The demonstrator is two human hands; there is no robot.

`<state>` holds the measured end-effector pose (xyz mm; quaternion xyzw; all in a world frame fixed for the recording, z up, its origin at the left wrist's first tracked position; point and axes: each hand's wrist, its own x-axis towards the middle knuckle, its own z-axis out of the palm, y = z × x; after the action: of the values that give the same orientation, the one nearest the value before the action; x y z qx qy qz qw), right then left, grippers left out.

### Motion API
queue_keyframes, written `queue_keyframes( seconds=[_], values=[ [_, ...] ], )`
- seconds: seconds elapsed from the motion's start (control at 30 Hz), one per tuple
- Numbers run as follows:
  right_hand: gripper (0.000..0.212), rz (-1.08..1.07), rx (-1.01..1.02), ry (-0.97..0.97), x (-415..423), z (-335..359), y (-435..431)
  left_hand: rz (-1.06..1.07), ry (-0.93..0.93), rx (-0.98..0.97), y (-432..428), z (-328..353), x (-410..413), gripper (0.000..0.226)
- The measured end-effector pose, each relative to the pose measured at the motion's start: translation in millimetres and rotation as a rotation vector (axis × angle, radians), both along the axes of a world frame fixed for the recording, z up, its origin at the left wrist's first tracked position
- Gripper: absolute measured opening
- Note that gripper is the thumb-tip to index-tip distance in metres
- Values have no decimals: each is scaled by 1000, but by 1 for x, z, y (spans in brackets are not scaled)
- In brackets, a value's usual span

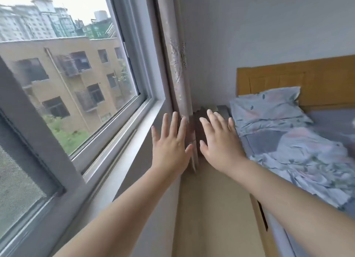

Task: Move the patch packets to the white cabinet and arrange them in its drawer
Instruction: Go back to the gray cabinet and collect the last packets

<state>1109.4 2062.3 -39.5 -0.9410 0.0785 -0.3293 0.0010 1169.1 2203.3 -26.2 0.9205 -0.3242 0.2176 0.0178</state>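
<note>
left hand [171, 147] flat, fingers spread, holding nothing, in front of the curtain [178, 64] hem | right hand [219, 143] just beside it, spread and empty too | past my fingertips a dark nightstand [222, 110] between curtain and pillow [267, 107] | pale flat things [210, 107] on it, too blurred to tell if patch packets | wooden headboard [307, 80] behind

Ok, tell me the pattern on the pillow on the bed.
Pale blue pillow with scattered dark leaves and faint pink blotches; shown in the head view.
</note>
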Motion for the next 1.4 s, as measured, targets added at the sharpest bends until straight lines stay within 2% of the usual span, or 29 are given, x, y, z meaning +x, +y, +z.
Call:
queue_keyframes(
  seconds=[0.4, 0.63, 0.8, 1.0, 1.17, 1.4],
  values=[
    [59, -188, 9, 51, 230, -16, -255, -156, -44, -49, -257, -32, 264, 78],
    [59, -193, 27, 159, 369, -27, -364, -170, -14, -44, -371, -50, 408, 79],
    [60, -221, -19, 197, 503, -36, -443, -207, -28, -33, -454, -65, 548, 77],
    [60, -311, -6, 213, 652, -24, -543, -252, -21, 8, -564, -53, 707, 75],
    [59, -364, 48, 235, 735, -28, -627, -292, 40, 63, -656, -58, 793, 74],
    [61, -342, 97, 293, 846, -86, -762, -252, 159, 121, -785, -118, 899, 72]
  ],
)
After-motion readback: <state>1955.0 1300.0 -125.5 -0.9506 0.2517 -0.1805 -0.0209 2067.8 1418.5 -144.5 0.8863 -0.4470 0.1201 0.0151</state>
